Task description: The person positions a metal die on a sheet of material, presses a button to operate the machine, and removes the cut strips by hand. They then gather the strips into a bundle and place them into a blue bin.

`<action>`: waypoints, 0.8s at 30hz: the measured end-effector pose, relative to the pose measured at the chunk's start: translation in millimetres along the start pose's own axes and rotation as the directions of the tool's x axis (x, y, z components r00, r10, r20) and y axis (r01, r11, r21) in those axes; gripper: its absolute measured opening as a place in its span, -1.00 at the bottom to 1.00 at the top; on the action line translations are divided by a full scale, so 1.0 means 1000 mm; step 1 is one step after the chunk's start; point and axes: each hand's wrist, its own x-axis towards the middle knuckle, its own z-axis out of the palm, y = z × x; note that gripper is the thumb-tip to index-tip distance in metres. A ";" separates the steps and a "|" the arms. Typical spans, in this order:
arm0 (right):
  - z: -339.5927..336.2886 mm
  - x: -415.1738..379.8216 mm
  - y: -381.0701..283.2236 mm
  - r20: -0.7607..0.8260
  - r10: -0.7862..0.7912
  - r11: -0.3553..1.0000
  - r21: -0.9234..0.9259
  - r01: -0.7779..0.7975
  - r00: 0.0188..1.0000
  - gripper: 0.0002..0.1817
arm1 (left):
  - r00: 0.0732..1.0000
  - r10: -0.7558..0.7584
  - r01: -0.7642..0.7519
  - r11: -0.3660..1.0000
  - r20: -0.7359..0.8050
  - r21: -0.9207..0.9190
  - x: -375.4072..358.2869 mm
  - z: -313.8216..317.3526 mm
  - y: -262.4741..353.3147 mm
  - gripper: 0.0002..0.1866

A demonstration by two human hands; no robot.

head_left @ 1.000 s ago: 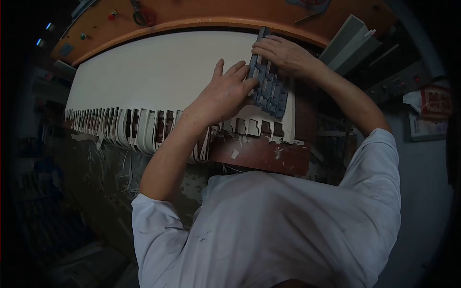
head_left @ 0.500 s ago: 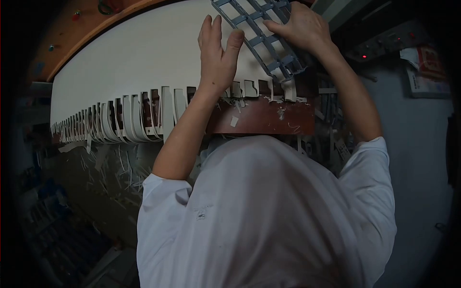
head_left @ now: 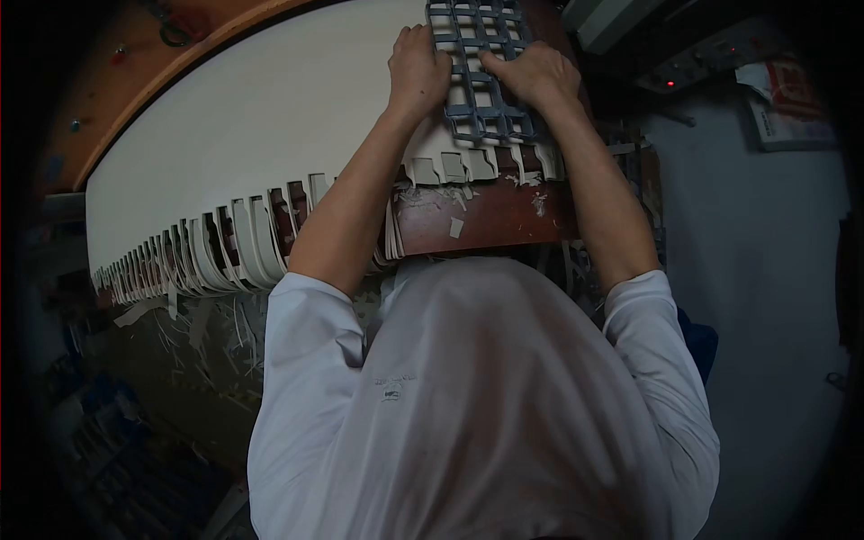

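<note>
A blue-grey metal grid frame [head_left: 489, 84] lies on the large white sheet [head_left: 261, 108], near its right end. My left hand [head_left: 419, 74] grips the grid's left edge, with the thumb against it and the other fingers curled. My right hand [head_left: 540, 74] holds the grid's right side, its thumb reaching over the bars. Below the grid, the sheet's near edge has a row of cut-out notches. Long narrow strips [head_left: 256, 238] hang along that edge to the left of my left arm.
The reddish-brown table edge [head_left: 486, 216] carries small white scraps. More scraps lie below on the left. An orange-brown panel [head_left: 112, 81] borders the far left side. Dark machinery with a red light [head_left: 670, 84] stands at the right, near a white and red package [head_left: 787, 103].
The grid has turned from slanted to nearly upright in view and now rests flatter on the sheet. My left hand has closed on its left edge, and my right hand has moved down and left.
</note>
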 end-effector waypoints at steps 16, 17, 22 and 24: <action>0.040 -0.007 0.101 -0.183 -0.365 0.758 0.511 0.405 0.913 -0.38 | 0.875 0.104 -0.158 0.985 0.473 0.076 -0.063 -0.077 0.011 -0.08; 0.044 -0.009 0.106 -0.178 -0.371 0.730 0.552 0.404 0.912 -0.41 | 0.866 0.130 -0.207 0.972 0.483 0.110 -0.071 -0.079 0.022 -0.07; 0.071 -0.008 0.114 -0.305 -0.399 0.564 0.662 0.493 0.865 -0.44 | 0.900 0.120 -0.239 0.940 0.419 0.244 -0.085 -0.055 0.036 -0.17; 0.069 -0.011 0.112 -0.318 -0.394 0.557 0.664 0.499 0.863 -0.43 | 0.920 0.128 -0.220 0.951 0.370 0.218 -0.086 -0.051 0.034 -0.21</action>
